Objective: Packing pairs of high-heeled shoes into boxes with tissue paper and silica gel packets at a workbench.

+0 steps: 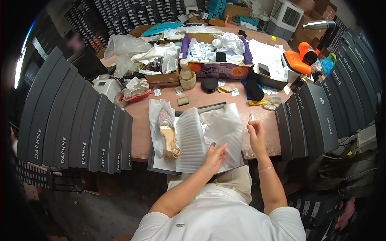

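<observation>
An open shoebox [165, 172] lies in front of me at the table's near edge. In its left part a flat shoe [167, 132] with a sparkly pointed toe and a tied bow rests on white tissue paper [156, 110]. Beside it a ribbed white foam sheet [190, 136] is spread, with a second translucent wrapping sheet [230, 128] to its right. My left hand [216, 158] is over that sheet, fingers apart and nothing in them. To the right of the box my right hand [257, 135] pinches a small silver pointed tool [251, 117], which looks like tweezers.
Tall stacks of dark shoeboxes flank me on the left [72, 116] and right [313, 116]. Behind the open box stand a purple carton [217, 71] of crumpled paper, a plastic bottle [187, 76], a black round tin [209, 85] and an orange device [299, 60].
</observation>
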Tool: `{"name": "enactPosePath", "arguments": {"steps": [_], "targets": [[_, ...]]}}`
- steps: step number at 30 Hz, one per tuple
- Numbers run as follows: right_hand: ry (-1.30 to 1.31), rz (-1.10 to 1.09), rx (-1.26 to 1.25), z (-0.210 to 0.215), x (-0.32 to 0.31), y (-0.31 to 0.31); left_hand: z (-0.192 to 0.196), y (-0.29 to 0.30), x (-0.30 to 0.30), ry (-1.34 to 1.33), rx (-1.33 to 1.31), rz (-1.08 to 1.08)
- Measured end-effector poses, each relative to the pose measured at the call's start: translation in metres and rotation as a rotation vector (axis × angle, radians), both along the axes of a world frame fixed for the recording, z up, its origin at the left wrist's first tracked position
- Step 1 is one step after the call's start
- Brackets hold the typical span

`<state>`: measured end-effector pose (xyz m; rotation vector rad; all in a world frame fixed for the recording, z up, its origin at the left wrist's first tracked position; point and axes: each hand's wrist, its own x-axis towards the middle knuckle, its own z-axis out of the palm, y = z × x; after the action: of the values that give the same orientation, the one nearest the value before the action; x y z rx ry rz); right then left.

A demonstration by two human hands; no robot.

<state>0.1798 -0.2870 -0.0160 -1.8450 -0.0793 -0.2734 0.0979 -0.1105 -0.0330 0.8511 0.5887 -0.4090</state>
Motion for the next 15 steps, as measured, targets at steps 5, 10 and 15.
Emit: {"name": "enactPosePath", "arguments": {"steps": [5,10,15], "targets": [[0.286,0.851,0.118,0.102,-0.054,0.041,-0.061,-0.018,0.007,-0.72,0.179,-0.406],[-0.363,0.686,-0.602,0.049,-0.049,0.097,-0.018,-0.055,-0.006,-1.264,0.855,-0.803],[-0.015,0.238,-0.544,-0.032,0.003,0.029,0.019,0.034,-0.037,-0.926,1.239,-0.075]]}}
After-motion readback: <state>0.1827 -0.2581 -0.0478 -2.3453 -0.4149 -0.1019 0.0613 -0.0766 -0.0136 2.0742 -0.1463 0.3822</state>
